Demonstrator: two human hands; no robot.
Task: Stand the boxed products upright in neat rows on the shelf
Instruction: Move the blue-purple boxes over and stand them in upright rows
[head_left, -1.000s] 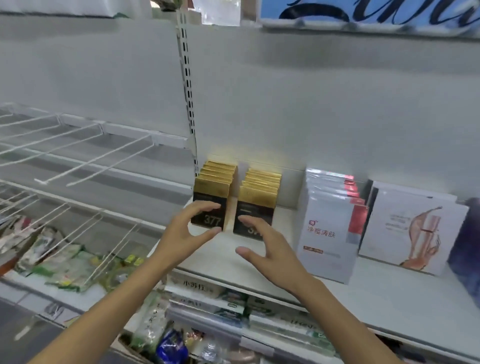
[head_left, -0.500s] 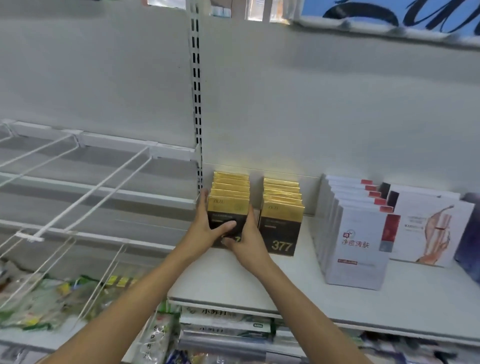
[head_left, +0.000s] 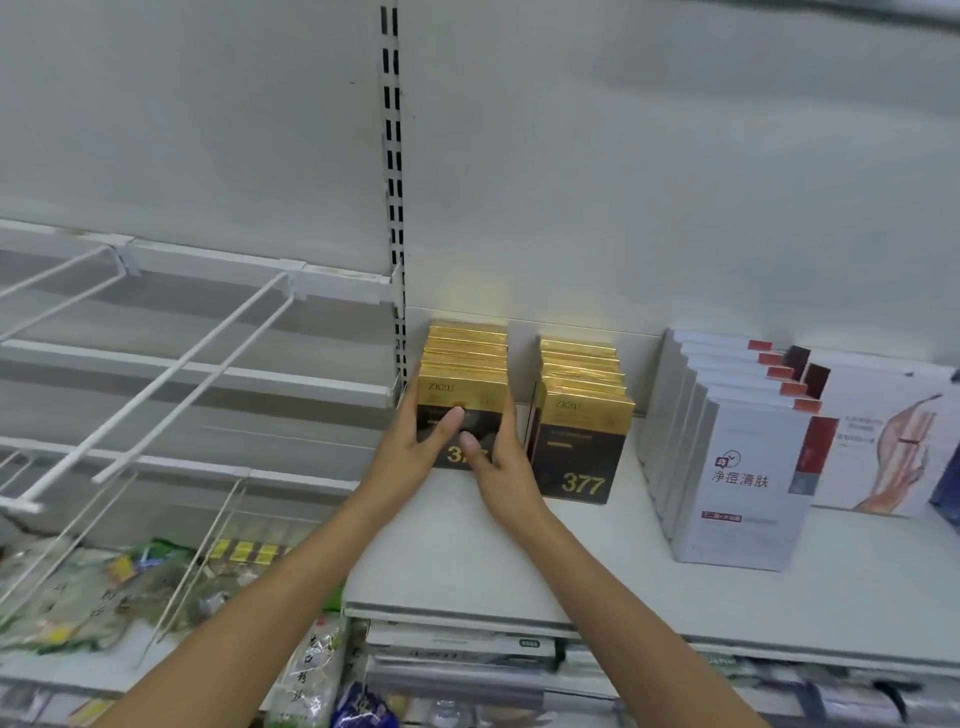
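We are squaring up the left row of gold-topped black cardboard boxes (head_left: 462, 384), which is standing upright at the back left corner of the white shelf board (head_left: 519, 566), hard beside the slotted metal upright (head_left: 393, 208). Our left hand (head_left: 415, 441) is lying against the row's outer side with the thumb pressing across the front box's face, and our right hand (head_left: 501, 457) is sliding its fingers into the gap on the other side, thumb on the same face. Both hands are flat and bracketing the row, not curling around any box, probably so that the whole file gets pushed back and straightened at once.

Just beside it, the second row of gold-and-black boxes marked 377 (head_left: 582, 415) is standing upright but leaning slightly out of line, so we are judging it the next to tidy. Further right, a row of white boxes with red corners (head_left: 737, 467) is standing in file, with a flat white box showing a leg drawing (head_left: 883, 441) behind it.

To the left, white wire dividers (head_left: 182, 364) are spanning a bare shelf, and packaged goods are lying below.
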